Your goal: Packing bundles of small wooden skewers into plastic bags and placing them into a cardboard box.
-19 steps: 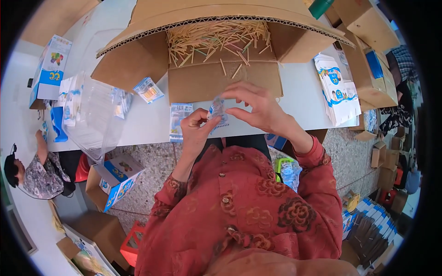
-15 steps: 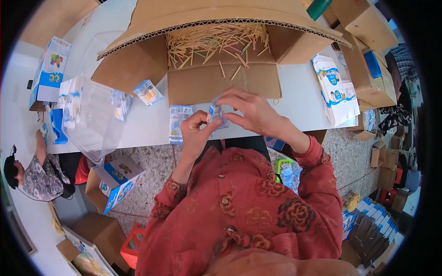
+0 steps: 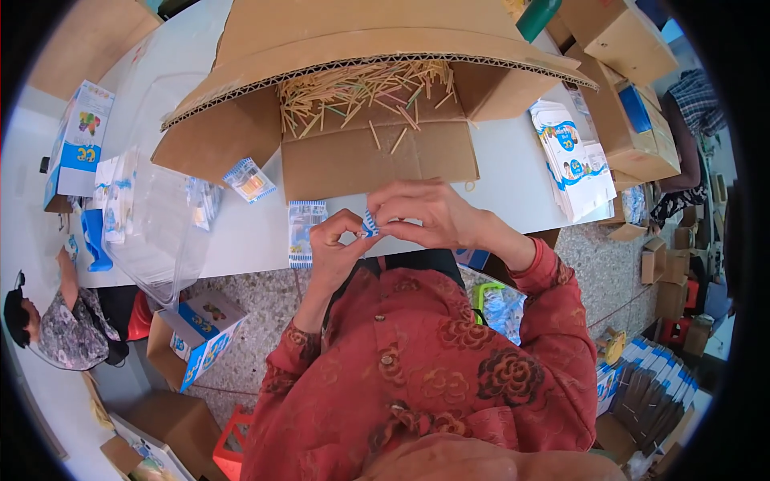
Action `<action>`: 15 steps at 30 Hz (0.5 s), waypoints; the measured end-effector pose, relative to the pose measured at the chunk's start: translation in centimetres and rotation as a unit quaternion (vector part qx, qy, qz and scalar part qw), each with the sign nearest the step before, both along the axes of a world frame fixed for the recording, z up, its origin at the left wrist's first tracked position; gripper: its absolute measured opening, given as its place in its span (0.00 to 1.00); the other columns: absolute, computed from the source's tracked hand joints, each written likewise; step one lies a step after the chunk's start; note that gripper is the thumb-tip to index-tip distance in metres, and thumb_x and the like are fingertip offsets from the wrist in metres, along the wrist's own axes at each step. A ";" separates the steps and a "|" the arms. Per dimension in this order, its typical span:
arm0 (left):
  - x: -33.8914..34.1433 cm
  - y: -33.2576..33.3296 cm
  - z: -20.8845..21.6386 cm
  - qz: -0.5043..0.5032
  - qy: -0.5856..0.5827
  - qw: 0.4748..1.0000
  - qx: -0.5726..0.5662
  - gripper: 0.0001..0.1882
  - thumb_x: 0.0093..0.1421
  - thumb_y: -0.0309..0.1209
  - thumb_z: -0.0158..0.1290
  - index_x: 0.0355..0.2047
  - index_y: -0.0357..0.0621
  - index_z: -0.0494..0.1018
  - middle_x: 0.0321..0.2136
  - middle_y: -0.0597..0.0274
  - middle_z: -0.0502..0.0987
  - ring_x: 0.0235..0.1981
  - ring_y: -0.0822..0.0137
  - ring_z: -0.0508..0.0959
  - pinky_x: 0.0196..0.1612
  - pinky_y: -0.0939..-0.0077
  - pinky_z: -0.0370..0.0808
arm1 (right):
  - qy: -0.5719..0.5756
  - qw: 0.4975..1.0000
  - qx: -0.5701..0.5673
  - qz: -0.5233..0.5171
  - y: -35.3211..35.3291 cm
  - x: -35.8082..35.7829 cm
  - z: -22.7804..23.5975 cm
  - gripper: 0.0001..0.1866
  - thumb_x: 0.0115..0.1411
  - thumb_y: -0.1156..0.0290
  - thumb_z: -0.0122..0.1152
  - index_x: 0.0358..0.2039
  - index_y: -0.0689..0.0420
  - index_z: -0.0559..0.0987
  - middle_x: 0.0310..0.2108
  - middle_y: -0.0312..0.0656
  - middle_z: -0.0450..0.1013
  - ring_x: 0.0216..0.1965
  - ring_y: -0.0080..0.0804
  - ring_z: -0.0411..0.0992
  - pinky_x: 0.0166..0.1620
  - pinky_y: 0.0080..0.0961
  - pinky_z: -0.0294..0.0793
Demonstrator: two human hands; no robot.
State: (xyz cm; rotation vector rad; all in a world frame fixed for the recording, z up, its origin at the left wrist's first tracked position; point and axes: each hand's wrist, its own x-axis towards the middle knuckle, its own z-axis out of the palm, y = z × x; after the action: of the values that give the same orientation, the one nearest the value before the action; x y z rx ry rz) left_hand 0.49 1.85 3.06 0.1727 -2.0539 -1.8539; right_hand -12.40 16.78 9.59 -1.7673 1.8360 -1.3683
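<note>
From my post I follow L hand [image 3: 330,243] and R hand [image 3: 433,215], which meet on one thing. L thumb and forefinger are clamped on a small clear-and-blue pkt [image 3: 370,224]; R thumb and forefinger pinch its other side. So the pkt is betw. the two, over the tabletop [image 3: 249,230] near its front edge, mostly covered by fingers.

What has changed: approx. half a sec ago R thumb and fingers were spread apart and more of the pkt was visible; now they are closed on it, v. near to L fingertips. For the work, I judge, this gives control from both sides, but soft film could crease or slip b/c the pinch is small. The contents I cannot tell.

A 2nd pkt [image 3: 306,228] lies flat just left of L hand. Farther left and beyond L hand is a 3rd pkt [image 3: 249,182] w/ orange-ish contents. Beyond R hand stands the open carton [image 3: 361,32], its flap [image 3: 337,172] laid toward me; thin sticks [image 3: 345,88] are heaped inside, w/ a couple loose on the flap. Well right of R hand: white-blue folded boxes [image 3: 571,172], stacked.
</note>
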 end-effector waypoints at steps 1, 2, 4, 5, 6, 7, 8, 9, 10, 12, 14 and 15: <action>-0.1 -0.1 0.0 -0.005 0.003 1.000 0.000 0.10 0.45 0.18 0.62 0.18 0.37 0.70 0.20 0.67 0.72 0.24 0.78 0.68 0.27 0.84 0.63 | 0.049 0.999 -0.020 -0.005 0.0 0.1 0.1 0.08 0.48 0.78 0.64 0.30 0.58 0.75 0.37 0.39 0.73 0.32 0.34 0.74 0.32 0.26 0.73; -0.1 -0.1 0.0 -0.011 0.005 1.000 0.001 0.10 0.45 0.18 0.62 0.18 0.37 0.70 0.21 0.67 0.72 0.24 0.78 0.68 0.27 0.84 0.63 | 0.097 0.994 -0.040 -0.010 0.1 0.1 0.2 0.08 0.47 0.78 0.64 0.30 0.57 0.76 0.37 0.38 0.73 0.32 0.34 0.74 0.31 0.25 0.73; -0.1 -0.1 -0.1 -0.018 0.001 1.000 0.019 0.10 0.45 0.18 0.62 0.19 0.37 0.70 0.21 0.67 0.72 0.24 0.78 0.68 0.27 0.84 0.63 | 0.095 0.995 -0.034 -0.020 0.2 0.2 -0.6 0.08 0.48 0.77 0.64 0.30 0.58 0.75 0.37 0.38 0.73 0.31 0.34 0.74 0.31 0.25 0.73; 0.0 -0.1 -0.2 -0.023 -0.004 0.999 0.035 0.09 0.45 0.18 0.62 0.19 0.37 0.70 0.21 0.67 0.72 0.24 0.78 0.69 0.28 0.84 0.64 | 0.091 0.995 -0.029 -0.029 0.2 0.3 -0.8 0.08 0.48 0.76 0.64 0.31 0.58 0.75 0.37 0.38 0.73 0.31 0.34 0.74 0.30 0.25 0.73; 0.0 -0.1 -0.2 -0.023 -0.004 0.999 0.035 0.09 0.45 0.18 0.62 0.19 0.37 0.70 0.21 0.67 0.72 0.24 0.78 0.69 0.28 0.84 0.64 | 0.091 0.995 -0.029 -0.028 0.2 0.2 -0.6 0.08 0.48 0.76 0.64 0.31 0.58 0.75 0.37 0.38 0.73 0.31 0.34 0.74 0.30 0.25 0.73; 0.1 0.0 -0.2 -0.025 -0.006 0.999 0.038 0.09 0.46 0.18 0.62 0.19 0.38 0.70 0.21 0.67 0.72 0.24 0.78 0.69 0.28 0.84 0.64 | 0.037 0.997 0.055 -0.043 0.3 0.2 0.0 0.08 0.49 0.75 0.63 0.31 0.58 0.75 0.36 0.40 0.73 0.30 0.36 0.73 0.30 0.26 0.72; 0.0 0.1 -0.2 -0.028 -0.008 0.999 0.040 0.09 0.46 0.18 0.62 0.19 0.38 0.70 0.21 0.67 0.72 0.24 0.78 0.69 0.28 0.84 0.64 | -0.017 0.989 0.138 -0.059 0.3 0.1 0.3 0.08 0.50 0.74 0.62 0.32 0.59 0.74 0.35 0.41 0.73 0.29 0.38 0.73 0.30 0.27 0.72; 0.0 0.2 -0.2 -0.030 -0.008 0.999 0.040 0.09 0.46 0.18 0.62 0.19 0.38 0.70 0.21 0.67 0.72 0.24 0.78 0.69 0.28 0.84 0.64 | -0.017 0.988 0.138 -0.060 0.3 -0.1 -0.1 0.08 0.50 0.74 0.62 0.32 0.59 0.74 0.35 0.41 0.73 0.29 0.38 0.73 0.30 0.27 0.72; -0.1 0.3 -0.3 -0.032 -0.003 0.999 0.022 0.09 0.46 0.19 0.62 0.19 0.38 0.71 0.21 0.67 0.73 0.24 0.78 0.69 0.28 0.84 0.65 | -0.006 0.992 0.115 -0.042 0.2 -0.3 -0.7 0.08 0.52 0.74 0.61 0.32 0.60 0.74 0.33 0.42 0.72 0.28 0.40 0.72 0.29 0.28 0.71; -0.1 0.3 -0.1 -0.032 0.000 0.999 0.006 0.09 0.46 0.19 0.62 0.19 0.38 0.71 0.20 0.67 0.73 0.24 0.78 0.69 0.28 0.83 0.65 | 0.003 0.995 0.094 -0.021 -0.2 -0.4 -0.9 0.07 0.53 0.73 0.59 0.32 0.60 0.74 0.31 0.43 0.71 0.27 0.43 0.71 0.29 0.29 0.71; -0.2 0.3 0.3 -0.001 -0.007 0.999 -0.036 0.08 0.46 0.20 0.62 0.20 0.37 0.71 0.20 0.66 0.73 0.23 0.77 0.70 0.28 0.82 0.66 | 0.005 0.997 0.074 -0.035 -0.3 -0.2 -0.6 0.07 0.53 0.73 0.59 0.32 0.60 0.73 0.29 0.43 0.70 0.28 0.44 0.71 0.30 0.31 0.70; -0.3 0.3 0.6 -0.002 -0.007 0.999 -0.037 0.08 0.46 0.20 0.62 0.20 0.37 0.71 0.20 0.66 0.73 0.23 0.77 0.70 0.28 0.82 0.66 | 0.005 0.997 0.073 -0.036 -0.4 -0.2 -0.8 0.07 0.53 0.73 0.59 0.32 0.60 0.73 0.29 0.43 0.70 0.28 0.44 0.71 0.30 0.31 0.70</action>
State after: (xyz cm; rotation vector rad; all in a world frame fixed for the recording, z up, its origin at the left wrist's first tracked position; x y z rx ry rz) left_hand 0.17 2.13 3.64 0.1630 -2.1298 -1.7803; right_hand -12.58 16.39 8.81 -1.6536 1.9688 -1.2171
